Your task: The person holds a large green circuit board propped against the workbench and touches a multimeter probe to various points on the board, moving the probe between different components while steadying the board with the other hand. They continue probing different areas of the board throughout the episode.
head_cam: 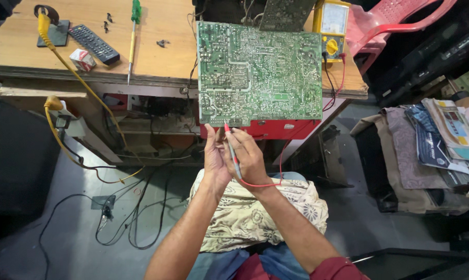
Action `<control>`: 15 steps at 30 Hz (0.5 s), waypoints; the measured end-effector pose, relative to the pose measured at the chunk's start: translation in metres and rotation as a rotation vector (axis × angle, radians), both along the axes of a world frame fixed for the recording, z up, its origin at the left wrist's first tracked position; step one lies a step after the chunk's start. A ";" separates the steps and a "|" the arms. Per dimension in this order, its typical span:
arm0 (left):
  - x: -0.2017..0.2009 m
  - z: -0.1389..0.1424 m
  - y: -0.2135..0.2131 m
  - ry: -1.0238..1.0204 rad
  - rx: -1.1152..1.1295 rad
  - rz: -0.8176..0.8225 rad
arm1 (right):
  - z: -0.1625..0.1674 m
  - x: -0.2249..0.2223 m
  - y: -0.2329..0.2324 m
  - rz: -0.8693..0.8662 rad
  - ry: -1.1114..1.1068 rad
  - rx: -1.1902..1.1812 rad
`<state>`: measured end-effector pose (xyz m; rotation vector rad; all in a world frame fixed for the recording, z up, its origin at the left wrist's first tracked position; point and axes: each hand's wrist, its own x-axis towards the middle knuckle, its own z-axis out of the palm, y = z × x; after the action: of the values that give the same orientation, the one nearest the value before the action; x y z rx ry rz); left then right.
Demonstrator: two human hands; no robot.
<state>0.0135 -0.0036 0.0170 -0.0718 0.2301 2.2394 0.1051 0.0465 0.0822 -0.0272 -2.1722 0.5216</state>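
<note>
Wooden workbench (156, 57) across the top, with a green circuit board (260, 72) propped solder side out over its front edge. Yellow multimeter (332, 28) behind the board's upper right corner. Right hand (250, 155) closed around a red test probe (233, 153), tip touching the board's lower edge. Left hand (213, 158) alongside, fingers curled, touching the right hand near the probe; whether holding anything, cannot tell.
</note>
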 end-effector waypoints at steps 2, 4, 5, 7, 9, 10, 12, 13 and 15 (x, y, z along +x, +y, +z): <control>0.000 0.000 -0.001 -0.008 -0.002 -0.008 | 0.000 0.000 0.000 -0.006 -0.006 0.015; 0.000 0.001 -0.001 -0.014 0.000 -0.015 | 0.000 -0.001 -0.001 -0.015 -0.012 0.036; 0.000 0.002 -0.001 -0.016 0.001 -0.019 | 0.001 0.000 -0.001 -0.021 -0.015 0.047; 0.000 0.003 -0.001 -0.013 0.007 -0.026 | 0.002 -0.001 -0.002 -0.030 -0.020 0.060; 0.001 0.004 -0.001 -0.001 0.019 -0.036 | 0.003 0.000 -0.003 -0.038 -0.024 0.065; 0.001 0.005 -0.001 0.008 0.023 -0.036 | 0.004 -0.001 -0.003 -0.038 -0.019 0.068; 0.000 0.004 -0.002 0.023 0.029 -0.039 | 0.005 -0.002 -0.003 -0.039 -0.013 0.075; 0.000 0.004 -0.002 0.016 0.032 -0.039 | 0.005 -0.002 -0.004 -0.035 -0.010 0.073; -0.002 0.002 -0.001 0.001 0.039 -0.045 | 0.005 -0.004 -0.004 -0.033 -0.005 0.069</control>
<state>0.0115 -0.0049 0.0193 -0.0440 0.1873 2.1986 0.1014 0.0425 0.0870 -0.0263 -2.1895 0.4276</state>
